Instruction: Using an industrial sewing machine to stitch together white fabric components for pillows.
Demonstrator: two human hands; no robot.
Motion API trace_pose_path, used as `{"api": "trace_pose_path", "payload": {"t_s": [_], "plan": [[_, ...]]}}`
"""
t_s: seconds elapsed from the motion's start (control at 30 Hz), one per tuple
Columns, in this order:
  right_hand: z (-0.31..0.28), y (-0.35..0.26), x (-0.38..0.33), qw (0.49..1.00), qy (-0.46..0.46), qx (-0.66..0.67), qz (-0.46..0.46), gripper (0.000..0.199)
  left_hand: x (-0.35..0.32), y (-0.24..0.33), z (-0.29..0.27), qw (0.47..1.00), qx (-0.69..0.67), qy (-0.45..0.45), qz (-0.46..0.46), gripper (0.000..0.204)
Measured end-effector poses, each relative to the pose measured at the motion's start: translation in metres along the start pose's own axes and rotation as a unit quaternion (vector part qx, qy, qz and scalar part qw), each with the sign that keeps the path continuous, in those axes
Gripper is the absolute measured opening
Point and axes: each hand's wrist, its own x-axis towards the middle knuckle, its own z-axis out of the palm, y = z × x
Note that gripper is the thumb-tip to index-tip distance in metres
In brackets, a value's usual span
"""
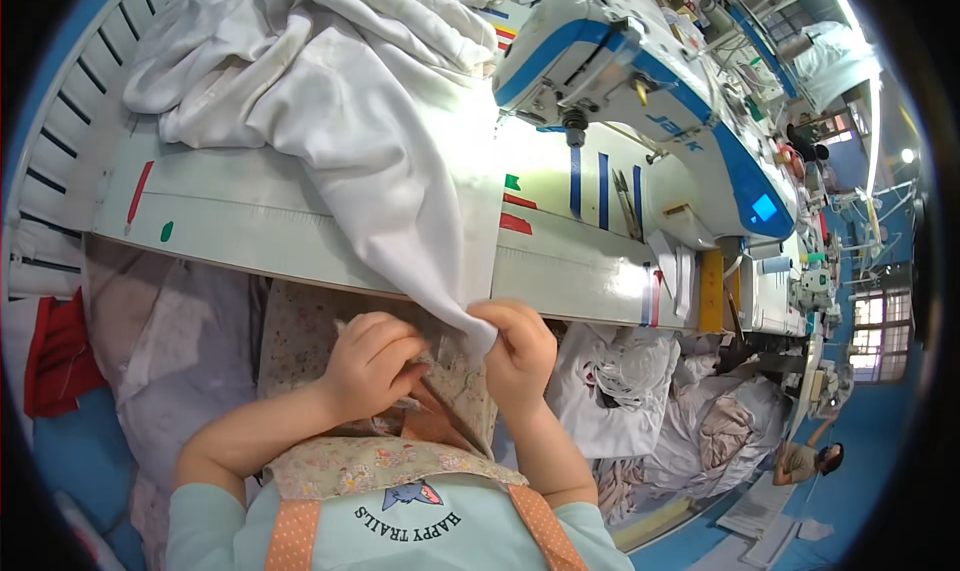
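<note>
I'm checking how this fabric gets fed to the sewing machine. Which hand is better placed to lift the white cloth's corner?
Probably the right hand: it already pinches the white cloth at its hanging corner. The left hand rests on the floral fabric.

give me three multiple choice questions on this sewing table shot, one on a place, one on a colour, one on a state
1. Where does the white fabric lie?
A. heaped on the table left of the sewing machine
B. folded on the floor
C. hung on a wall hook

2. What colour trims the white sewing machine?
A. red
B. blue
C. green

3. What is the right hand doing?
A. resting flat and open on the table
B. pinching the hanging end of the white fabric
C. holding scissors

Answers:
1 A, the heap covers the table beside the machine.
2 B, blue bands run along its body.
3 B, its fingers close on the fabric tip at the table edge, with the left hand close by.
</note>
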Motion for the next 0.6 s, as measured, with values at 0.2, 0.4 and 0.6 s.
{"api": "trace_pose_path", "payload": {"t_s": [0.2,0.4,0.6], "plan": [[-0.018,-0.023,0.028,0.995,0.022,0.061,0.072,0.013,0.029,0.005,0.022,0.994,0.059,0.096,-0.001,0.057],[-0.028,-0.038,0.073,0.987,0.041,0.142,0.057,0.009,0.108,-0.02,0.014,0.956,0.119,0.262,0.06,0.057],[-0.042,-0.048,0.092,0.988,0.011,0.149,0.029,0.007,0.14,-0.039,-0.022,0.973,0.037,0.216,0.071,0.015]]}}
